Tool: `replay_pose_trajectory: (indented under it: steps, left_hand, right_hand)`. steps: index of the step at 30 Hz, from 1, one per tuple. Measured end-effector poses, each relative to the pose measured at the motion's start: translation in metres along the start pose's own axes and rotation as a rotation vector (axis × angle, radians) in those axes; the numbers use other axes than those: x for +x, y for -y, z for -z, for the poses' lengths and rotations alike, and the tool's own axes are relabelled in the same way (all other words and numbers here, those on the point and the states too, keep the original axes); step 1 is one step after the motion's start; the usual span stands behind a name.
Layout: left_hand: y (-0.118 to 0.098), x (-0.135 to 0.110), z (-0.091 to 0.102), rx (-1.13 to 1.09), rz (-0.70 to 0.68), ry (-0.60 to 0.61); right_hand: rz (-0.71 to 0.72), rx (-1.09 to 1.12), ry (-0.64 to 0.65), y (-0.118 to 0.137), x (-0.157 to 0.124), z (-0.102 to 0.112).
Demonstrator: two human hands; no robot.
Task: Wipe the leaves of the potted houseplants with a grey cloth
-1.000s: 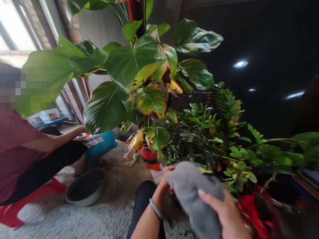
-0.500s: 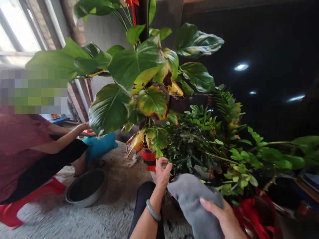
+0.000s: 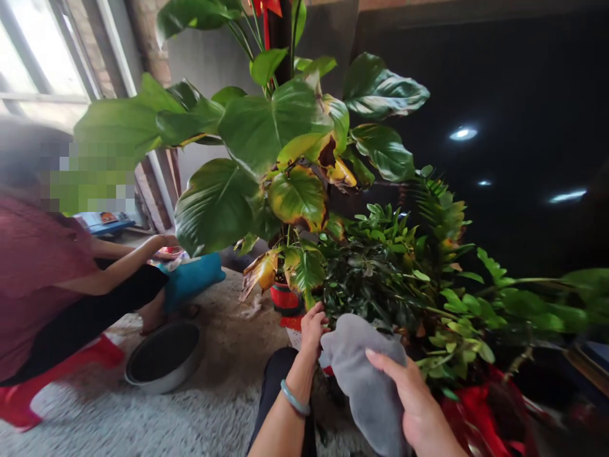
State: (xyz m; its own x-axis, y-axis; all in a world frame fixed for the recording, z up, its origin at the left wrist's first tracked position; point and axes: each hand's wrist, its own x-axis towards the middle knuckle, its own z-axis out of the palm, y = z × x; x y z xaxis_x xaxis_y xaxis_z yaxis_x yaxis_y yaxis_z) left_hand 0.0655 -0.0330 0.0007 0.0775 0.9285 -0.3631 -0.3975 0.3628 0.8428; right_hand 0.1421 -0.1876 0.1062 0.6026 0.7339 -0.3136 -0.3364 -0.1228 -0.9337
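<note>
Right hand (image 3: pixel 419 406) is gripping a grey cloth (image 3: pixel 364 374), thumb lying across the top, fingers wrapped under it; the cloth is sitting low centre, draped up against the small-leaved bushy plant (image 3: pixel 380 273). Left hand (image 3: pixel 313 330) is reaching up to the lower leaves just beside the cloth's upper edge, fingers curled and seeming to pinch a leaf or stem; can't tell the exact contact, foliage is covering the fingertips. A bracelet (image 3: pixel 295 398) is showing on the left wrist. Progress, judging by what's showing: looks like leaf wiping is under way on the low foliage only. The big-leaved plant (image 3: pixel 257 133) behind, standing in a red pot (image 3: pixel 284 298), is carrying several yellowed, brown-edged leaves, and nothing is touching them. Can't tell which leaves are already clean; no clear difference in sheen. So most of the foliage probably still needs doing. Another person in a red shirt (image 3: pixel 38 273) is crouching at left, with a hand (image 3: pixel 164 241) out towards something near the window. A metal bowl (image 3: pixel 164 355) is sitting on the rug (image 3: pixel 157 419) between the two people.
</note>
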Motion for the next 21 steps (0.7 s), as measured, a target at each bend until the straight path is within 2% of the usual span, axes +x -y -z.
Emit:
replay_pose_trajectory:
  steps: [2, 5, 7, 9, 11, 14, 16, 18, 20, 21]
  left_hand:
    - [0.001, 0.0, 0.0, 0.002, -0.001, 0.014]
    - [0.003, -0.005, -0.001, 0.013, -0.035, 0.045]
    - [0.002, -0.009, -0.002, 0.028, -0.052, 0.058]
    - [0.001, -0.011, -0.001, 0.049, -0.051, 0.077]
    - [-0.002, -0.012, 0.001, 0.065, -0.037, 0.097]
    - [-0.003, -0.007, 0.005, 0.071, -0.043, 0.108]
    - [0.0, -0.002, 0.008, 0.071, -0.082, 0.077]
    - [0.005, 0.004, 0.011, 0.077, -0.112, 0.042]
    - [0.009, 0.012, 0.014, 0.094, -0.141, -0.041]
    - [0.01, 0.016, 0.017, 0.109, -0.162, -0.121]
  right_hand:
    - [0.076, 0.034, -0.002, 0.016, -0.004, -0.001]
    - [0.461, 0.072, -0.09, 0.051, 0.013, -0.017]
    - [0.632, 0.004, -0.157, 0.062, 0.033, -0.032]
    - [0.606, -0.107, -0.179, 0.055, 0.049, -0.042]
    - [0.478, -0.186, -0.145, 0.031, 0.054, -0.043]
    - [0.352, -0.224, -0.079, -0.009, 0.04, -0.028]
    - [0.338, -0.233, -0.065, -0.019, 0.027, -0.015]
    - [0.434, -0.221, -0.086, -0.008, 0.02, -0.008]
    - [0.636, -0.206, -0.122, 0.016, 0.023, -0.01]
    - [0.749, -0.205, -0.152, 0.029, 0.028, -0.014]
